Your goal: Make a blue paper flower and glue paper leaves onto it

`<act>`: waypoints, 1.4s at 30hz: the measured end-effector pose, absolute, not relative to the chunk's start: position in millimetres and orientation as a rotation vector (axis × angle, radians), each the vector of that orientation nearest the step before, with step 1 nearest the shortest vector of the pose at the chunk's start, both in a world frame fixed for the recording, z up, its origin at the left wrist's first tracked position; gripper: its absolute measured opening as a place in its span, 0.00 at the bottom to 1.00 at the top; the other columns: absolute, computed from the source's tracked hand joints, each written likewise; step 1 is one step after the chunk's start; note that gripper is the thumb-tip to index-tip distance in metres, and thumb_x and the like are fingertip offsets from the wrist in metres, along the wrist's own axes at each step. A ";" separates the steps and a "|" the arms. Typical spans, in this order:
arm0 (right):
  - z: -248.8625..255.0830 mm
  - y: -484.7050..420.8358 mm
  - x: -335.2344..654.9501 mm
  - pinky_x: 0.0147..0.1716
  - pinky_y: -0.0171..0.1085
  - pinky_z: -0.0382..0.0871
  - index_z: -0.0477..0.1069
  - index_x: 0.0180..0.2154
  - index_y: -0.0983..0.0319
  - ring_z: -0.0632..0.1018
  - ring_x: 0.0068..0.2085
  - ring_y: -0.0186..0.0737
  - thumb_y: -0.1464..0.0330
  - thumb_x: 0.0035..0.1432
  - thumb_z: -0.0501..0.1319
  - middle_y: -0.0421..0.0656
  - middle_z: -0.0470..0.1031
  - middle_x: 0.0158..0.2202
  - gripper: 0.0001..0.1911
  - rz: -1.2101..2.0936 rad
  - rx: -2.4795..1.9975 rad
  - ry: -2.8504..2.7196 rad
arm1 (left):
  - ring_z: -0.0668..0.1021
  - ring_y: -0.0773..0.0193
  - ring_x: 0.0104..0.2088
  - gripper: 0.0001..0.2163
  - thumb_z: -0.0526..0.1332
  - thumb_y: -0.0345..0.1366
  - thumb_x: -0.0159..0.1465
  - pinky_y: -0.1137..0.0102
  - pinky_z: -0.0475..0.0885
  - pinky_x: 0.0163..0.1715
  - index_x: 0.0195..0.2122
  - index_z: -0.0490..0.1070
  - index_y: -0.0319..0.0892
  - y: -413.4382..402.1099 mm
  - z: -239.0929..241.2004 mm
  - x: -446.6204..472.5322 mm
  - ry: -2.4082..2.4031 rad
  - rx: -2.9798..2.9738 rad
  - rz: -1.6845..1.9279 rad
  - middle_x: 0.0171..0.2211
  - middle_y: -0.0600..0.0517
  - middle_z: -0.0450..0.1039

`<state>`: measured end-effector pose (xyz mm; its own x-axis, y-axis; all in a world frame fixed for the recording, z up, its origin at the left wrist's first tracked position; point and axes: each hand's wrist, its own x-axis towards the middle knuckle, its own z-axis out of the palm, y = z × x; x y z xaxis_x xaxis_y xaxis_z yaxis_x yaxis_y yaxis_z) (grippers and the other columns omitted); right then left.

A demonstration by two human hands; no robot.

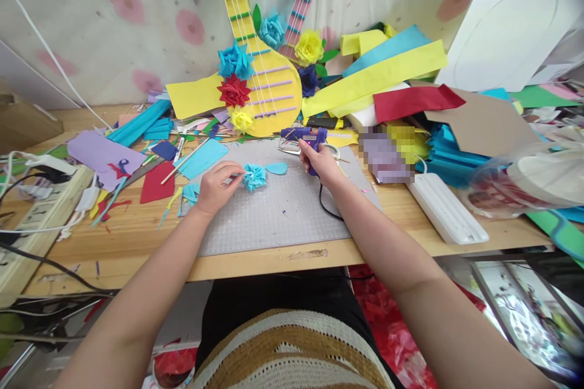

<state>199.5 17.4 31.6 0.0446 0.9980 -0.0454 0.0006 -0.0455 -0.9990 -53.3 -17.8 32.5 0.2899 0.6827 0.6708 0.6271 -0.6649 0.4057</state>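
My left hand (219, 185) pinches the edge of a small turquoise foam flower (254, 176) lying on the grey cutting mat (283, 213). A loose turquoise petal (276, 168) rests just right of the flower. My right hand (320, 162) is wrapped round the handle of a purple glue gun (305, 137), whose nozzle points left above the mat's far edge. The gun's black cord (326, 203) trails back across the mat.
A yellow foam guitar (269, 88) decorated with flowers stands behind the mat. Foam sheets and scraps in yellow, teal, red and purple crowd the wooden table (137, 237). A white power strip (444, 209) lies right, and another with plugs sits far left (50, 164).
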 end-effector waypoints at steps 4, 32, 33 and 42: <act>34.6 14.9 198.6 0.13 0.29 0.57 0.57 0.22 0.60 0.61 0.14 0.24 0.53 0.49 0.60 0.34 0.63 0.17 0.20 1.209 -1.263 -1.148 | 0.76 0.66 0.35 0.04 0.58 0.32 0.57 0.70 0.72 0.38 0.28 0.72 0.41 -21.2 28.9 -50.9 1.243 2.484 1.357 0.32 0.49 0.74; 33.5 12.6 194.0 0.13 0.29 0.56 0.57 0.22 0.60 0.61 0.14 0.24 0.51 0.48 0.60 0.34 0.63 0.17 0.21 1.222 -1.292 -1.172 | 0.65 0.79 0.18 0.27 0.69 0.35 0.40 0.77 0.62 0.17 0.41 0.60 0.43 -13.2 28.0 -39.0 1.393 1.261 1.246 0.38 0.52 0.69; 33.1 12.7 194.1 0.13 0.29 0.56 0.57 0.22 0.61 0.61 0.14 0.24 0.51 0.48 0.60 0.34 0.63 0.17 0.21 1.219 -1.287 -1.183 | 0.64 0.79 0.17 0.27 0.69 0.35 0.40 0.77 0.62 0.17 0.40 0.60 0.43 -13.2 28.2 -38.6 1.405 1.260 1.243 0.38 0.52 0.69; 28.8 15.1 194.6 0.13 0.29 0.57 0.59 0.22 0.61 0.62 0.15 0.25 0.50 0.48 0.60 0.35 0.63 0.16 0.21 1.224 -1.297 -1.193 | 0.66 0.77 0.19 0.27 0.69 0.36 0.39 0.77 0.62 0.18 0.41 0.61 0.42 -10.7 24.5 -39.5 1.466 1.286 1.240 0.38 0.51 0.70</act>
<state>194.6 15.1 28.8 0.0203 0.9976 -0.0658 0.0405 -0.0666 -0.9970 -39.5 -10.7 24.5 -0.1557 0.9873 0.0311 0.1948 -0.0002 0.9808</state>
